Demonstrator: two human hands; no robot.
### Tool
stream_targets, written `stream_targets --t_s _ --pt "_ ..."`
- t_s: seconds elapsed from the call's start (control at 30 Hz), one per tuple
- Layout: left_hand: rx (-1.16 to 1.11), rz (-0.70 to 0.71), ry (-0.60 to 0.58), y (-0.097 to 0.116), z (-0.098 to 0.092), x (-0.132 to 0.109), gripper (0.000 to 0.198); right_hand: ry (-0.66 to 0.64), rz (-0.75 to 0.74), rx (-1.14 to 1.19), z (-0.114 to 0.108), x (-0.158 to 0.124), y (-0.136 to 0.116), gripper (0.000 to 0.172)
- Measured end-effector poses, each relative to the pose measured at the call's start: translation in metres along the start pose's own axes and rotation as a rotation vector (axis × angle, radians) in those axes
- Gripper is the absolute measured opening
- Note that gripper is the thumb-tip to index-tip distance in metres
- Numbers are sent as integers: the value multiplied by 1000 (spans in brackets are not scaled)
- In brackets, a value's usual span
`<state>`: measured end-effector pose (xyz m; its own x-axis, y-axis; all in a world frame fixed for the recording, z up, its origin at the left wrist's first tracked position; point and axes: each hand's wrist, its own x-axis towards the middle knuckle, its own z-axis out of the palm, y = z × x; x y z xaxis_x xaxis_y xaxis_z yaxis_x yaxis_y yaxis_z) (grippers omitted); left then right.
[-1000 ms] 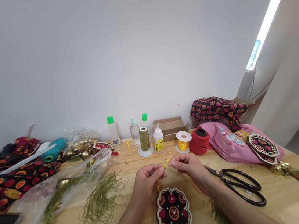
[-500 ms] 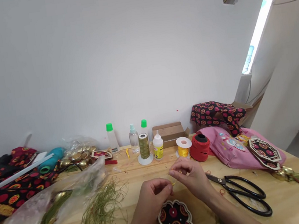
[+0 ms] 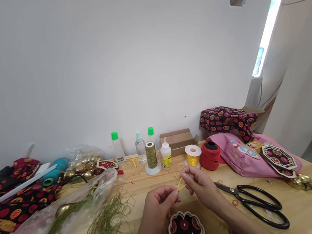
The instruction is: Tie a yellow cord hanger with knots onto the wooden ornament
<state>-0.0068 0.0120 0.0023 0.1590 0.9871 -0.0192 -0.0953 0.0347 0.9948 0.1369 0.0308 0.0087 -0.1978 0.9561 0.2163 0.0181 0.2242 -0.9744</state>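
Note:
Between my two hands a thin yellow cord (image 3: 180, 183) is stretched, its strands meeting at my left fingertips. My left hand (image 3: 162, 202) is closed in a pinch on the cord, thumb against forefinger. Higher and to the right, my right hand (image 3: 199, 185) pinches the other part of it. Just below the hands lies a flower-shaped ornament (image 3: 186, 232), dark patterned fabric with small pearls inside a pale scalloped frame; its lower edge is cut off by the picture. Black-handled scissors (image 3: 251, 200) lie right of my right hand.
Behind the hands stand a green thread spool (image 3: 151, 155), a glue bottle (image 3: 166, 155), a yellow cord spool (image 3: 193, 156) and a red thread cone (image 3: 209, 156). Green thread (image 3: 108, 224) and a plastic bag (image 3: 29, 231) lie left. A pink bag (image 3: 234, 160) lies right.
My hands have drawn the yellow cord out, so more of it shows between them, pulled into a narrow V. The view has shifted slightly.

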Motion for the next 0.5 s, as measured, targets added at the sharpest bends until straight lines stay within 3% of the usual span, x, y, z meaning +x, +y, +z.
stream_targets --t_s 0.27,0.5 --pt "-71 -86 -15 -6 0 3 31 -2 20 91 -2 2 -6 31" --pt "-63 -43 -30 -4 1 3 19 -41 58 166 0 -2 -11 30"
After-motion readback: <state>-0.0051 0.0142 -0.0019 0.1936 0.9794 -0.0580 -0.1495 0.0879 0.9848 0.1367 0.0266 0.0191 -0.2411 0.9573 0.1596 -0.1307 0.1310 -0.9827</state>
